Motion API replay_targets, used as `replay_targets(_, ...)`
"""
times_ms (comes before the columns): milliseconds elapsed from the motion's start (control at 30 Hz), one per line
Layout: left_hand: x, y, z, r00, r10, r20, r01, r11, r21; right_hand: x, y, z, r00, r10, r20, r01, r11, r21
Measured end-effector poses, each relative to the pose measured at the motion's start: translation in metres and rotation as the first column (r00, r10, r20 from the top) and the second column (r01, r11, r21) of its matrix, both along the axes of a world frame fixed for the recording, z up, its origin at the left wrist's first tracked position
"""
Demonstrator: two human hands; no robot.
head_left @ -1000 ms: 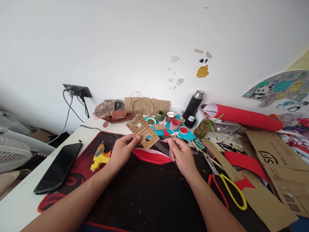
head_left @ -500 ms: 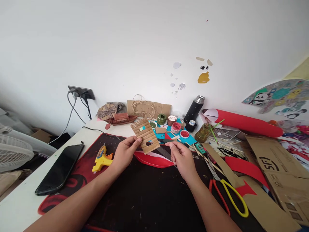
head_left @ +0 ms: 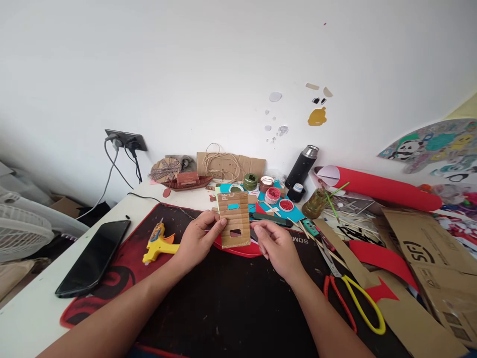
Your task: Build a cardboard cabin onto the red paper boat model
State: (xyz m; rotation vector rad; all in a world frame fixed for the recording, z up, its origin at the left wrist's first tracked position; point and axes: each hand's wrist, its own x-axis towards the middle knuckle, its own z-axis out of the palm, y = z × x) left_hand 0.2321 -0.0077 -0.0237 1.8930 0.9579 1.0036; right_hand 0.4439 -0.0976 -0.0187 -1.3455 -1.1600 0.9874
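Note:
A piece of corrugated cardboard point(head_left: 234, 219) with two small rectangular windows stands upright above the dark mat. My left hand point(head_left: 203, 238) pinches its left edge between thumb and fingers. Beside its right edge is my right hand point(head_left: 276, 246), fingers curled together. A sliver of grey shows by those fingers, but what they hold is mostly hidden. Behind and below the cardboard lies a curved red paper piece point(head_left: 238, 252), partly covered. A dark green tool handle point(head_left: 272, 219) rests just beyond my right hand.
Left of my hands are a yellow glue gun point(head_left: 158, 244) and a black phone point(head_left: 93, 257). Scissors point(head_left: 335, 278) and cardboard strips lie at right. Paint jars point(head_left: 250, 182), a black flask point(head_left: 302, 166) and a small model boat point(head_left: 187, 182) stand along the wall.
The cardboard has turned from a tilt to upright, facing me more squarely. The grey strip that stretched from my right hand behind the cardboard is now almost out of sight.

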Motion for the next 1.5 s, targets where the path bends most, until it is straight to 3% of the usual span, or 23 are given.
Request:
replay_targets(200,-0.001,-0.002,-0.001,0.996,-0.083,-0.023,0.083,0.997,0.006,-0.005,-0.002,-0.004,0.997,0.078,0.026,-0.077,0.997,-0.031)
replay_targets(367,-0.002,-0.003,0.004,0.99,-0.144,-0.014,0.143,0.99,-0.009,0.0,0.0,-0.007,1.0,-0.026,-0.007,0.026,1.0,0.015)
replay_targets(500,0.0,-0.004,0.009,0.969,-0.229,-0.096,0.229,0.973,-0.011,0.003,0.001,-0.003,0.991,-0.13,-0.031,0.132,0.99,0.053)
replay_targets(633,0.002,-0.004,0.009,0.955,-0.265,-0.133,0.267,0.964,-0.006,0.002,0.001,0.001,0.987,-0.158,-0.005,0.158,0.985,0.072)
replay_targets(1167,-0.001,-0.002,0.005,0.952,-0.292,-0.097,0.294,0.956,0.008,0.004,0.0,-0.003,0.989,-0.146,-0.021,0.147,0.986,0.082)
replay_targets(1500,-0.002,-0.001,-0.003,0.991,-0.129,0.036,0.133,0.984,-0.115,0.002,0.002,0.003,0.978,-0.137,-0.16,0.15,0.986,0.074)
